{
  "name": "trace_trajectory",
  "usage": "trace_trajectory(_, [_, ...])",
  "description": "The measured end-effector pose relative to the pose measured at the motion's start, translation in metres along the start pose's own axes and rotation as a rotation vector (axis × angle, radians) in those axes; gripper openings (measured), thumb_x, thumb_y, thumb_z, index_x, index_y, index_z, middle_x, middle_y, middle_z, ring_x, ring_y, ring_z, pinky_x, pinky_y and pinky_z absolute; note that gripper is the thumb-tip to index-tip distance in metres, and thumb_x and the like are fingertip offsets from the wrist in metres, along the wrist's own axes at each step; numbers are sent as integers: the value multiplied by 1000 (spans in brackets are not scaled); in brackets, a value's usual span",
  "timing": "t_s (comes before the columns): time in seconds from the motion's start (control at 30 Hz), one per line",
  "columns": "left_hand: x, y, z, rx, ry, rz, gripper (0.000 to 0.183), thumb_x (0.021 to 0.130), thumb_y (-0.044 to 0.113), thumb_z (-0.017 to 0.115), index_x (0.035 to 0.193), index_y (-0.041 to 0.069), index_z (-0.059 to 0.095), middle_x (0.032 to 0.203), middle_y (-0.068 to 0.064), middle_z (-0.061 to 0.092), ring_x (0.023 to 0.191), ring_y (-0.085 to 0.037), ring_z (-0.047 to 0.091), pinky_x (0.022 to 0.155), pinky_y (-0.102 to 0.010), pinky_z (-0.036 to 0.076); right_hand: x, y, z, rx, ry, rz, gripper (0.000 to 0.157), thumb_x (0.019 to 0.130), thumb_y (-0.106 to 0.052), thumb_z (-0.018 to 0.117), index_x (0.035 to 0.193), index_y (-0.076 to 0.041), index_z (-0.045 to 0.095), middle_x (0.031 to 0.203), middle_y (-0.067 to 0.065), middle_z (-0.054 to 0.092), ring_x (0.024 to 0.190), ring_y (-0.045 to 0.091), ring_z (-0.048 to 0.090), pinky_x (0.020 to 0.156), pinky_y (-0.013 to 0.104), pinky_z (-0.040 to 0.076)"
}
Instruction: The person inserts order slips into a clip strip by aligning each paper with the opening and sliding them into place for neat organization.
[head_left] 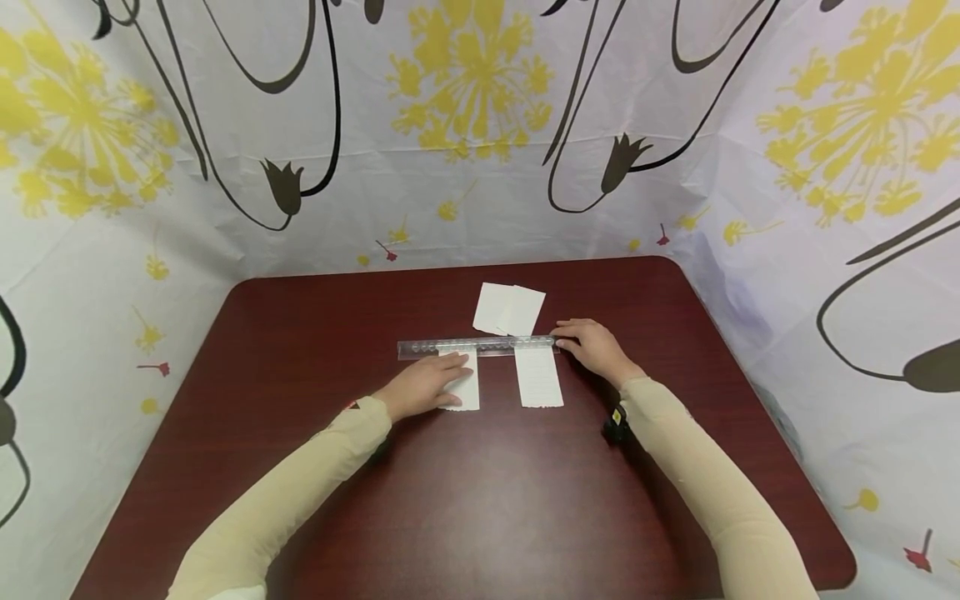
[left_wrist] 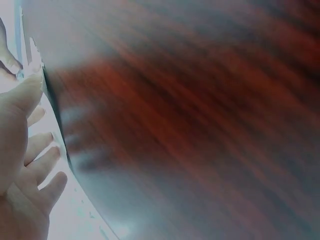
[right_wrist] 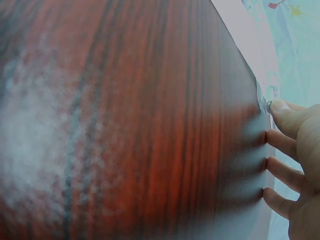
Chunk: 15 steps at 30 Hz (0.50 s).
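Note:
A clear plastic ruler (head_left: 495, 347) lies sideways on the table, across the upper ends of two white paper strips. My left hand (head_left: 424, 385) rests on the left paper strip (head_left: 468, 383), fingers spread and fairly straight, with the fingertips just below the ruler. In the left wrist view the thumb (left_wrist: 31, 92) is by the strip's rough edge. The right paper strip (head_left: 538, 379), faintly lined with a ragged lower edge, lies untouched. My right hand (head_left: 594, 346) pinches the ruler's right end between thumb and index finger; the other fingers (right_wrist: 280, 172) touch the tabletop in the right wrist view.
Behind the ruler lie overlapping white paper pieces (head_left: 498, 307). The dark red wood-grain table (head_left: 315, 333) has rounded far corners. Patterned cloth (head_left: 480, 208) hangs close around its back and sides. A black wrist device (head_left: 617, 425) sits under the right sleeve.

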<state>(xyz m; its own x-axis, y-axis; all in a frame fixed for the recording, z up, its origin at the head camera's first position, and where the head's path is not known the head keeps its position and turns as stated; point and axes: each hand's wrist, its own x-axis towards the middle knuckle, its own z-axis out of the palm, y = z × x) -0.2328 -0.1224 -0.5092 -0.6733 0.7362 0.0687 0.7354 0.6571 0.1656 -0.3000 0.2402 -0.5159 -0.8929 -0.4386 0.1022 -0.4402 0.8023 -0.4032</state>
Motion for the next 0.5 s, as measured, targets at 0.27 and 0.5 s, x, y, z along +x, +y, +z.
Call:
trace_trajectory(0.27, [4,0,1,-61,-29,-13,63,91,41,68,143,8,53,155,-15,44,144,-32,43,117,-50,38,1,1,2,3,16,0,33,98,-22,61,129,-11,66,143,16,58,137,37,48,114,56,39])
trace_trajectory(0.5, [6,1,2,-81,-40,-12,64,91,41,67,144,8,51,156,-15,42,145,-31,42,118,-48,38,2,0,2,1,7,8,34,98,-22,61,130,-11,66,144,15,57,138,38,47,114,56,38])
